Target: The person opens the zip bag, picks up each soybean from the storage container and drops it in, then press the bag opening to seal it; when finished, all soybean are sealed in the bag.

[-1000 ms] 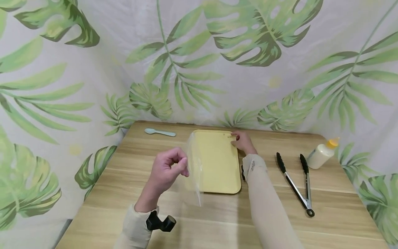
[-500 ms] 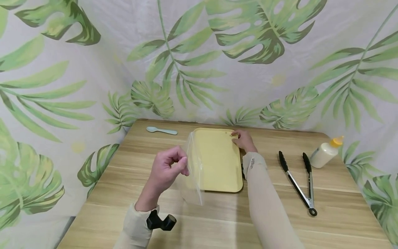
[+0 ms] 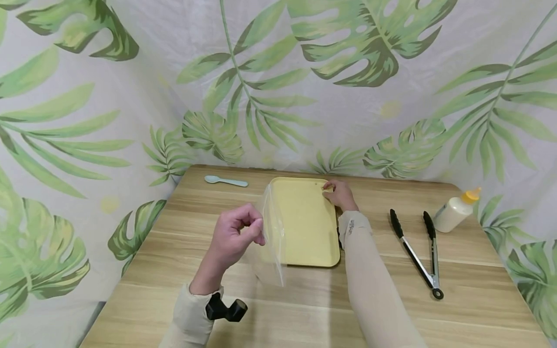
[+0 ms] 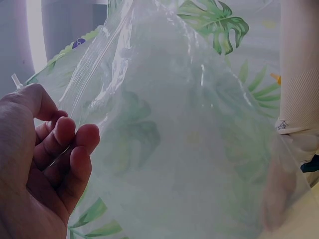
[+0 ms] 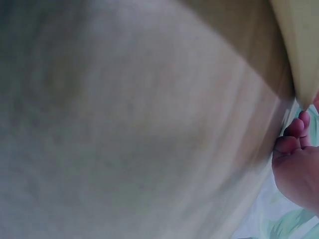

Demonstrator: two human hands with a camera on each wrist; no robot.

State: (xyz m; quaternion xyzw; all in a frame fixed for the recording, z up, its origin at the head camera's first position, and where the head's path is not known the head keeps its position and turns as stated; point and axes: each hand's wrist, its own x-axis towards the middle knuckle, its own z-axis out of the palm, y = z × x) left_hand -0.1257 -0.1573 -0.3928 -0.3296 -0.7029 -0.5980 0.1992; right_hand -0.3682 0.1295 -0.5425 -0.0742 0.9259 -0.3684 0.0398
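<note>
A clear plastic zip bag (image 3: pixel 274 251) hangs from my left hand (image 3: pixel 237 234), whose curled fingers and thumb pinch its edge. In the left wrist view the bag (image 4: pixel 189 149) spreads wide beside the left hand (image 4: pixel 55 159), and the room shows through it. My right hand (image 3: pixel 341 194) is at the far right corner of a yellow tray (image 3: pixel 304 227), index finger and thumb bent around tiny brown bits (image 3: pixel 322 188). Whether they grip a bit is too small to tell. The right wrist view shows the right hand (image 5: pixel 296 164) with bent fingers by the tray's edge (image 5: pixel 301 50).
A pale blue spoon (image 3: pixel 226 181) lies at the table's back left. Black-tipped metal tongs (image 3: pixel 417 256) lie spread on the right, near a cream squeeze bottle (image 3: pixel 454 213) with an orange cap. Behind the wooden table (image 3: pixel 183 241) hangs a leaf-patterned cloth (image 3: pixel 270 72).
The bag's hanging side swings slightly and opens a little more. Both hands stay almost in place, the right one still at the tray's corner. The head view shifts slightly.
</note>
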